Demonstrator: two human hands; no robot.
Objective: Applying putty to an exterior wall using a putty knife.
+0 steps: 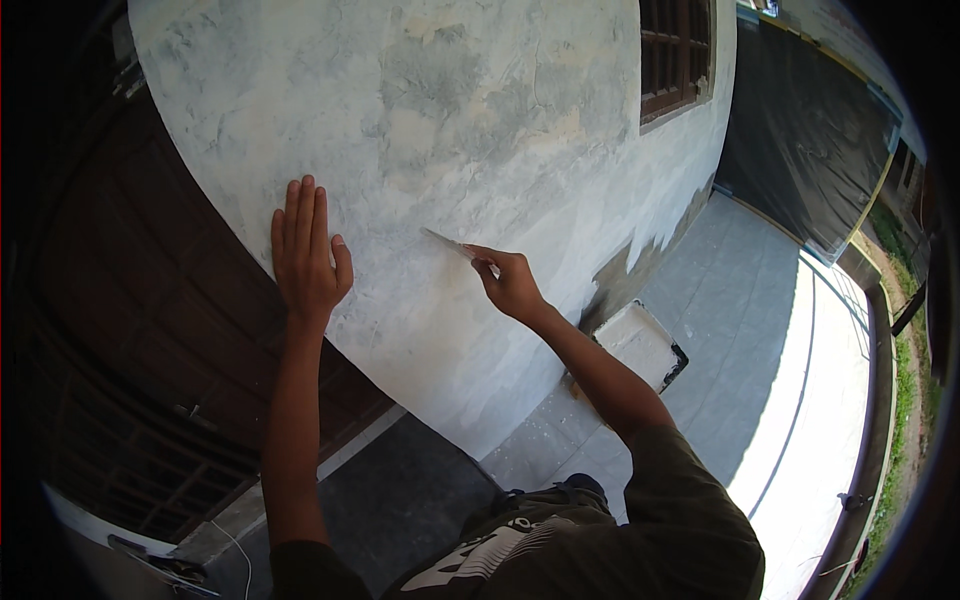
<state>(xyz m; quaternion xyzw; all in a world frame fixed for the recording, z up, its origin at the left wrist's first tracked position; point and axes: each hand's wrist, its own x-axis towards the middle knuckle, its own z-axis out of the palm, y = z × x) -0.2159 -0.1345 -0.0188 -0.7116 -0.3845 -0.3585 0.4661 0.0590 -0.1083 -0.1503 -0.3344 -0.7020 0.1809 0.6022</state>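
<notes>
My left hand (308, 262) lies flat against the patchy white and grey wall (500, 180), close to its left edge, fingers stretched upward and thumb apart. To its right, my right hand (508, 280) pinches a putty knife (443, 240). The thin blade points up and left, with its tip at or very near the wall surface. The knife's handle is mostly hidden inside my fingers. White filler covers the wall unevenly, with greyer patches above the knife.
Behind my right forearm, a white-smeared tray (640, 345) with a dark corner stands on the grey tiled floor (700, 300). A brown door (150, 260) adjoins the wall on the left. A barred window (675, 55) is at upper right, and a dark sheet (805, 130) hangs beyond.
</notes>
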